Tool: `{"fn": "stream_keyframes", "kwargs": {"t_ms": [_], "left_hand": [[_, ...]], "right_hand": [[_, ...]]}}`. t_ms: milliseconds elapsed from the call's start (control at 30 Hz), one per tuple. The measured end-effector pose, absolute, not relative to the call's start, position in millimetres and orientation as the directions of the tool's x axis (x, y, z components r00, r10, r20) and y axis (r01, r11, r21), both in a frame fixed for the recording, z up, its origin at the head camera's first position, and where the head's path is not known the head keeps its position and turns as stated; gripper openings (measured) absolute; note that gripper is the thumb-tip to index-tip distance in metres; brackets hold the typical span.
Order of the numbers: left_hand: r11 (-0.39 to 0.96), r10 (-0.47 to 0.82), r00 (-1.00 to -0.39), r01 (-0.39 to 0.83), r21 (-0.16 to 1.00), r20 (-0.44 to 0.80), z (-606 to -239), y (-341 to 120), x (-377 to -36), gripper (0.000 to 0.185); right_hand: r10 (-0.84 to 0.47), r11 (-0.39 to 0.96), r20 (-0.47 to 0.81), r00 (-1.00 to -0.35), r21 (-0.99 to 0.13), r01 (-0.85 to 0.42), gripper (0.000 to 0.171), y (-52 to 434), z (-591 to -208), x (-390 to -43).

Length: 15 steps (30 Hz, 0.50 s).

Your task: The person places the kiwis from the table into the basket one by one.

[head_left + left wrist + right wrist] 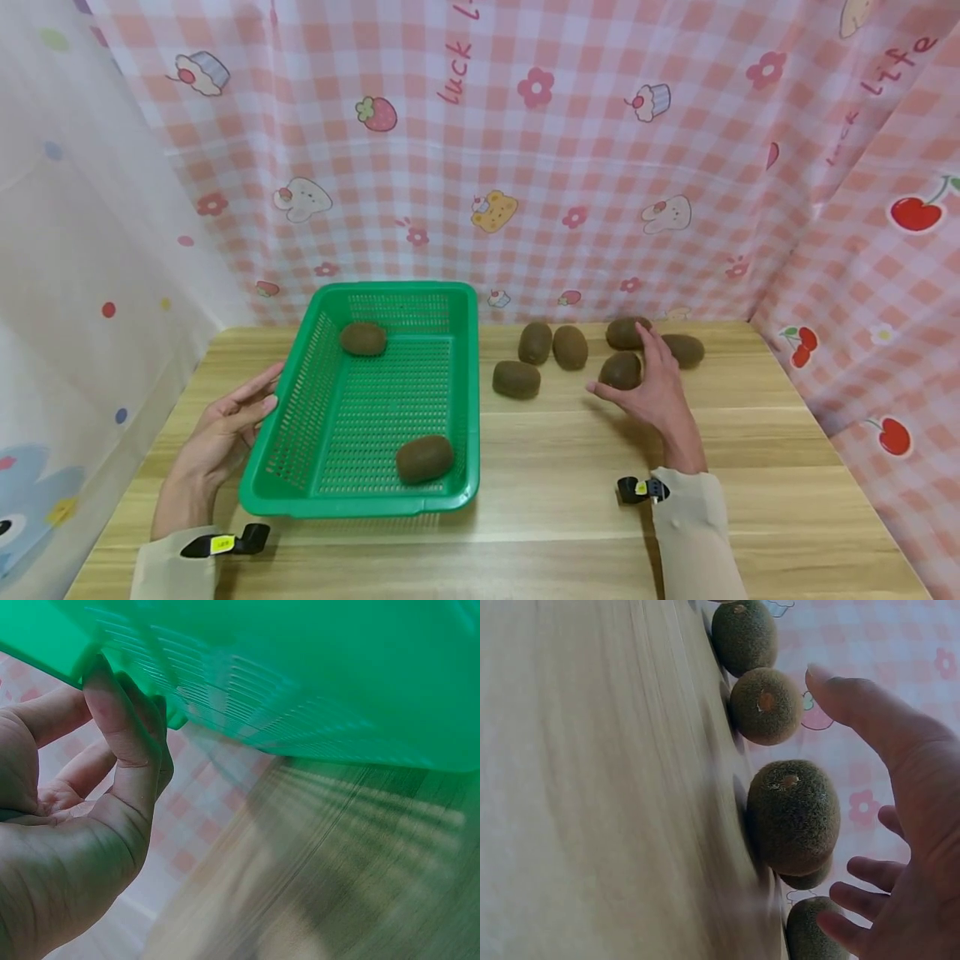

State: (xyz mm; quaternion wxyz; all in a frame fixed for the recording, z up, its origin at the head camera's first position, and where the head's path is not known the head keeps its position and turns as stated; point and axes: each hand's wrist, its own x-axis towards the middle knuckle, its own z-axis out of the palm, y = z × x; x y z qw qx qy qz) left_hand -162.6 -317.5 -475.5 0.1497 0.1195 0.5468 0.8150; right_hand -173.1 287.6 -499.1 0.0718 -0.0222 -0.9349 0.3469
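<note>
My left hand (228,429) grips the left rim of a green plastic basket (360,505) with perforated walls. In the left wrist view, the fingers (124,742) bend against the rim, and the table shows beneath the basket's underside. Two brown kiwis lie inside: one kiwi (363,339) at the back left, another kiwi (424,459) at the front right. Over the table's right part, my right hand (656,387) is spread around a kiwi (620,372), thumb to its left. The right wrist view shows a gap between that kiwi (793,817) and the fingers.
Around the right hand lie more kiwis: a kiwi (628,333) behind, a kiwi (681,351) to the right, and a cluster with a kiwi (517,379) nearer the basket. A checked pink curtain (450,167) hangs along the back edge of the wooden table (555,517).
</note>
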Motion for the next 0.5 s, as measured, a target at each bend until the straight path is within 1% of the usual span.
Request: {"fn": "stream_keyframes", "kwargs": {"t_ms": [167, 367, 500], "left_hand": [[-0.360, 0.370, -0.929, -0.114, 0.926, 0.030, -475.1, -318.3, -161.8, 0.052], [-0.351, 0.364, -0.931, -0.108, 0.930, 0.029, -475.3, -317.5, -161.4, 0.052], [-0.346, 0.367, -0.930, -0.106, 0.932, 0.030, -475.4, -317.1, -162.2, 0.052]], "right_hand": [[0.095, 0.745, 0.065, -0.993, -0.667, 0.028, 0.125, 289.9, -502.0, -174.3], [0.088, 0.729, 0.012, -0.996, -0.682, 0.057, 0.118, 293.5, -507.3, -173.9], [0.094, 0.719, 0.019, -0.995, -0.693, 0.055, 0.104, 293.7, -510.5, -173.5]]}}
